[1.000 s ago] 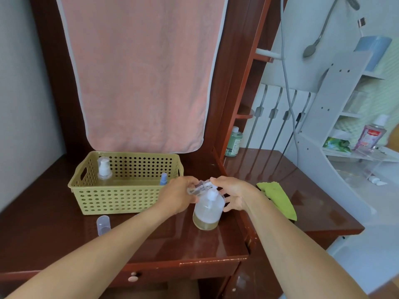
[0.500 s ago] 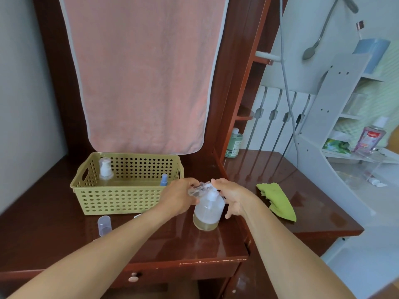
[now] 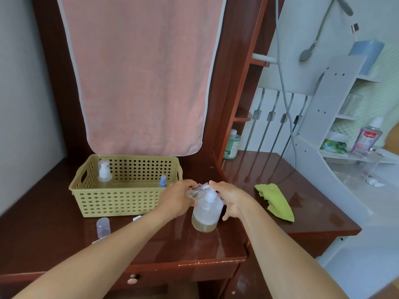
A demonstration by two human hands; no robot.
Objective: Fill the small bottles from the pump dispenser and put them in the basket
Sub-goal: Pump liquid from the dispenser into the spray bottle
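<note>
Carefully, the left hand (image 3: 176, 199) grips a small clear bottle (image 3: 195, 192) tilted at the spout of the round clear pump dispenser (image 3: 206, 213), right of the green perforated basket (image 3: 121, 203); the right hand (image 3: 232, 198), fingers curled over the pump head, should press slowly.

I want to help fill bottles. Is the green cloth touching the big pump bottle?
Apart. The head view shows bare brown tabletop and the right hand between the green cloth and the pump bottle.
</note>
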